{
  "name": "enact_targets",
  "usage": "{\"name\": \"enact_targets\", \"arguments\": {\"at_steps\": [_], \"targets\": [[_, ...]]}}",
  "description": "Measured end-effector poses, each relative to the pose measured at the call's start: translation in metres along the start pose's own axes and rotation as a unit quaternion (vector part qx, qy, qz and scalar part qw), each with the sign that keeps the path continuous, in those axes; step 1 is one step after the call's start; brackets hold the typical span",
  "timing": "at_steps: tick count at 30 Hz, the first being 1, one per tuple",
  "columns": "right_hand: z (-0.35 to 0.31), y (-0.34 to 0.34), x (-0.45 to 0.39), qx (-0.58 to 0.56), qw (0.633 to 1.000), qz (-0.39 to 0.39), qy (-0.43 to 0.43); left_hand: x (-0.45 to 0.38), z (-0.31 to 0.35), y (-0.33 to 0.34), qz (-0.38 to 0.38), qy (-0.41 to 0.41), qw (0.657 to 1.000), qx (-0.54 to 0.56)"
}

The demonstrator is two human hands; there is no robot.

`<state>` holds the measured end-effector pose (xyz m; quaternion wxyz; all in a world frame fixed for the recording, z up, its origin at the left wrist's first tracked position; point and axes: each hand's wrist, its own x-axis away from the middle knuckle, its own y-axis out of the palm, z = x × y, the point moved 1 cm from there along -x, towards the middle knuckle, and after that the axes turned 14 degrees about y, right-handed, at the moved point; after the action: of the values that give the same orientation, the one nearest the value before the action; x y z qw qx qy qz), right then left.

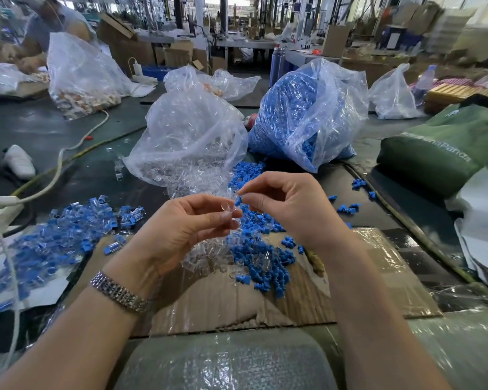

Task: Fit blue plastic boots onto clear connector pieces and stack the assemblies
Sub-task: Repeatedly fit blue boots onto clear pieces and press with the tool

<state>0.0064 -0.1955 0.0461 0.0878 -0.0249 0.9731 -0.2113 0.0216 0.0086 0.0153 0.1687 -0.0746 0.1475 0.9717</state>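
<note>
The left hand (186, 223) pinches a clear connector (229, 213) while the right hand (282, 201) pinches a blue boot (238, 200) just beside it, above the loose parts (254, 254). A tilted boot could jam or slip from the fingertips into that heap.

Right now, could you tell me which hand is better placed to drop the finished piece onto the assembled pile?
Left, probably: the left hand grips the clear connector, and the assembled pile lies on its side.

Bright, even daylight from far windows glints off the plastic bags (186, 130); edges bow, background blurs.
</note>
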Motion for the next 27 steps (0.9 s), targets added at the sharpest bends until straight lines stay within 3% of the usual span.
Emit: {"name": "enact_targets", "arguments": {"at_steps": [14,17,18,20,22,23,27], "targets": [[0.003,0.012,-0.001,0.077,0.997,-0.026,-0.015,0.001,0.0,-0.001,-0.025,0.023,0.999,-0.029],[0.006,-0.001,-0.003,0.089,0.994,0.049,0.033,0.002,0.001,-0.001,-0.027,0.028,0.999,-0.025],[0.01,-0.008,-0.005,0.142,0.982,0.099,0.069,0.002,0.0,-0.002,-0.023,0.03,0.999,-0.023],[0.023,-0.021,-0.008,0.305,0.92,0.141,0.203,0.001,0.0,-0.002,-0.017,0.034,0.999,-0.029],[0.034,-0.027,-0.007,0.398,0.847,0.104,0.336,0.001,0.0,-0.004,-0.013,0.034,0.998,-0.042],[0.038,-0.027,-0.007,0.412,0.83,0.083,0.368,0.001,0.0,-0.004,-0.01,0.033,0.998,-0.045],[0.045,-0.02,-0.011,0.409,0.834,0.056,0.365,0.001,0.001,-0.003,0.013,0.036,0.998,-0.048]]}}
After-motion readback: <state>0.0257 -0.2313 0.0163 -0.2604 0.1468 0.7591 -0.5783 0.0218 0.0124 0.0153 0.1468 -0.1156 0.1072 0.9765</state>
